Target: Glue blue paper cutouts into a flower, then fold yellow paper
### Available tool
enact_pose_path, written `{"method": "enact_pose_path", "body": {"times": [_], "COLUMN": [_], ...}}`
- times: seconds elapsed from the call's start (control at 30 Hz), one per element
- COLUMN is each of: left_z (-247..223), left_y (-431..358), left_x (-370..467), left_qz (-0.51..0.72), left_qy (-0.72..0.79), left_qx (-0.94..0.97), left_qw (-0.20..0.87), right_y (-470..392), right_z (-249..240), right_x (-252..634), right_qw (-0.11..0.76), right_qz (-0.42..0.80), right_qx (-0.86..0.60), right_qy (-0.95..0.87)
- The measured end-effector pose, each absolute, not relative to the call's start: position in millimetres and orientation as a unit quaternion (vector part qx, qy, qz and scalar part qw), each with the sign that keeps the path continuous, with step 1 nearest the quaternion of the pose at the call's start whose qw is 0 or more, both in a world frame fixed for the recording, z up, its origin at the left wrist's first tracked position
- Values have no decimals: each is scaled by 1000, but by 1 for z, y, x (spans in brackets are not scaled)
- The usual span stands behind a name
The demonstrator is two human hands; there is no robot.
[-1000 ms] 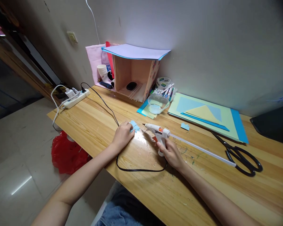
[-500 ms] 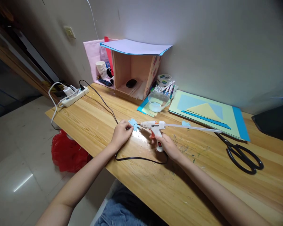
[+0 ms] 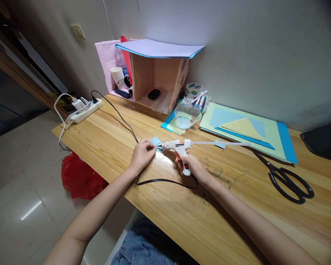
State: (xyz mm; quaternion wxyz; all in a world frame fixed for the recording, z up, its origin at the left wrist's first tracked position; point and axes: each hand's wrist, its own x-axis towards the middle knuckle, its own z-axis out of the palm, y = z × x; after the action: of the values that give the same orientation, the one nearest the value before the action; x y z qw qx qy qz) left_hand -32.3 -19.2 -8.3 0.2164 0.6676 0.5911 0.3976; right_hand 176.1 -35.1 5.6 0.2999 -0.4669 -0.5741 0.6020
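My right hand is wrapped round the handle of a white glue gun, with a finger at its orange trigger. A long clear glue stick juts from the gun's rear. The nozzle points left and meets a small light-blue paper piece low over the table. My left hand pinches that paper at its edge, thumb and forefinger together. Another small blue paper piece lies to the right, behind the glue stick.
Black scissors lie at the right, beside stacked coloured sheets. Behind are a clear bowl, markers and a cardboard box. The gun's black cable loops before my hands. A power strip sits at the left edge.
The view has shifted slightly. The glue gun's nozzle has moved a little left, over the blue paper, and the gun's rear has come slightly left too. My left hand keeps its pinch.
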Motion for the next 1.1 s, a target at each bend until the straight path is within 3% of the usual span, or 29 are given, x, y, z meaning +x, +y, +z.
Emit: {"method": "enact_pose_path", "body": {"times": [1.1], "left_z": [-4], "left_y": [-21], "left_x": [-33], "left_qz": [390], "left_qy": [594], "left_qx": [664], "left_qw": [234], "right_y": [-34], "right_z": [6], "right_x": [177], "right_qw": [289], "right_qz": [584], "right_qx": [-482], "right_qy": [-586]}}
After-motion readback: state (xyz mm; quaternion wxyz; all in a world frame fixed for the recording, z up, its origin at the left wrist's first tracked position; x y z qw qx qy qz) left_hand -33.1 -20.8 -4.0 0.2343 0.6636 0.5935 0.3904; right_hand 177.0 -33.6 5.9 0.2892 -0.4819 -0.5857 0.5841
